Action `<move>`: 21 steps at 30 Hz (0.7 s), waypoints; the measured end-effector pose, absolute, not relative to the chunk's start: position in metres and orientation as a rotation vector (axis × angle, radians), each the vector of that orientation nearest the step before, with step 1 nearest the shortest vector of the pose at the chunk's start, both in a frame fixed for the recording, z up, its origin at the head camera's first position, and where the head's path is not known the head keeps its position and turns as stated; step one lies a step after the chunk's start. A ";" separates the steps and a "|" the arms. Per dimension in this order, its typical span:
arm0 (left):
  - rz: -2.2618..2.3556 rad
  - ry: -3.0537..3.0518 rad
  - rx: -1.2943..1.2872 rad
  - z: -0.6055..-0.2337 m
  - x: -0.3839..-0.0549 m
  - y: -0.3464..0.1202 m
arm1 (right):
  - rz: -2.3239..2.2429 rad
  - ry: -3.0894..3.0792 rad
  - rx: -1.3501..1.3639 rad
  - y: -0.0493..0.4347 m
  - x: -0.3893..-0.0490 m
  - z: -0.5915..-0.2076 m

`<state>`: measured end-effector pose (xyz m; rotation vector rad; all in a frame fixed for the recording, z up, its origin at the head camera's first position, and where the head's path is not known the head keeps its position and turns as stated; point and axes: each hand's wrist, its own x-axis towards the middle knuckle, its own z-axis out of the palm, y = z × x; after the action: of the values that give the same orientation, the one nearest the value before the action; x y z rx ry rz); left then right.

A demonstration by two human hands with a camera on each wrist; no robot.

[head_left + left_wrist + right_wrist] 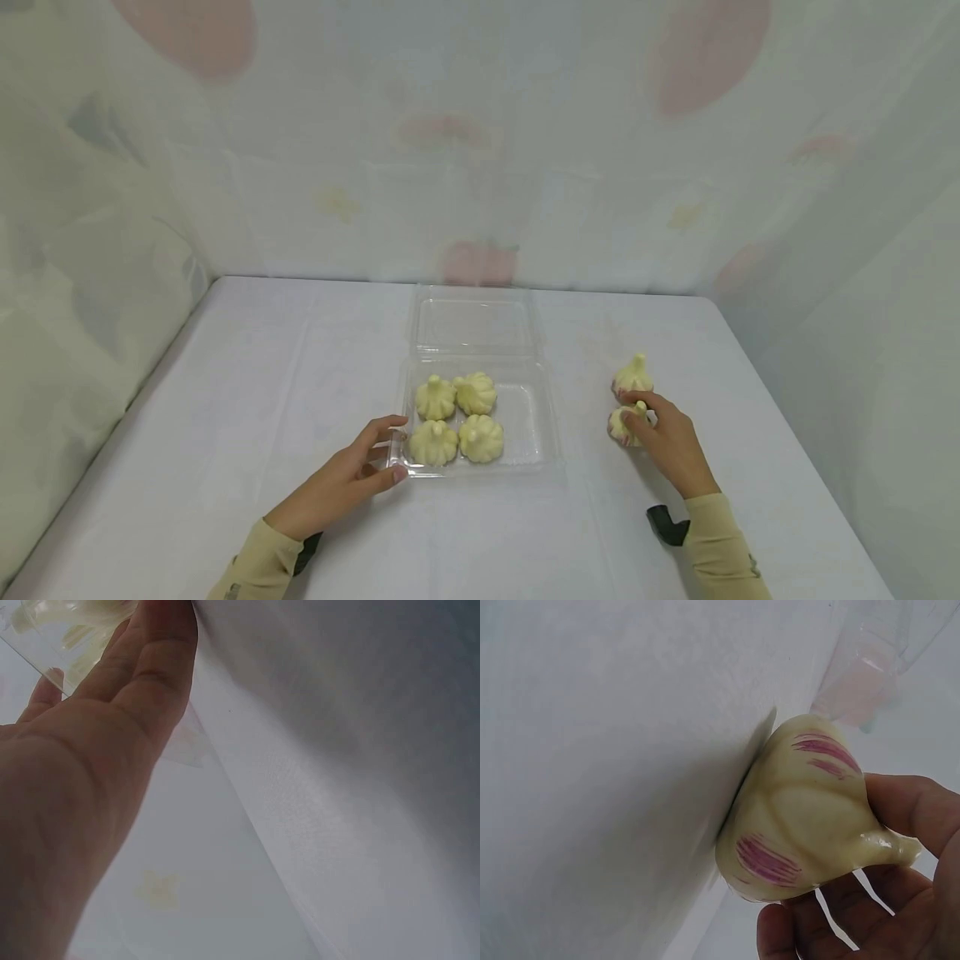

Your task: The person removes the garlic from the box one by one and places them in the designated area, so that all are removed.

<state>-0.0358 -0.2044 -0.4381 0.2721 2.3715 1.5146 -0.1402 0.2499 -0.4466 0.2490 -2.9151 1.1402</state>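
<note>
White table [225, 375], printed cloth [480, 200] behind. Garlic bulbs [482, 439]: six. Four sit in the left part of one clear container [528, 417], lid [476, 325] laid open toward the table's far edge; two sit toward its right edge. Left hand [345, 475]: fingers spread, touching container's left edge. Right hand [673, 450]: thumb and fingers pinch the nearer bulb [619, 427].

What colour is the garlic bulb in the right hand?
The garlic bulb is creamy yellow with streaky purple patches, clearest in the right wrist view.
</note>
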 end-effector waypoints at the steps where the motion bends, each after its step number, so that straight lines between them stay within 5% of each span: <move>1: 1.513 2.374 0.272 -0.438 -0.035 -0.204 | 1.136 -2.914 0.251 0.250 -0.140 -0.446; 21: 1.524 2.360 0.254 -0.438 -0.034 -0.205 | 1.140 -2.827 0.313 0.249 -0.137 -0.436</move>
<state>-0.0344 -0.2051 -0.4384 0.2545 2.3597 1.5235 -0.1367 0.2489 -0.4356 0.3129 -2.8272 1.1401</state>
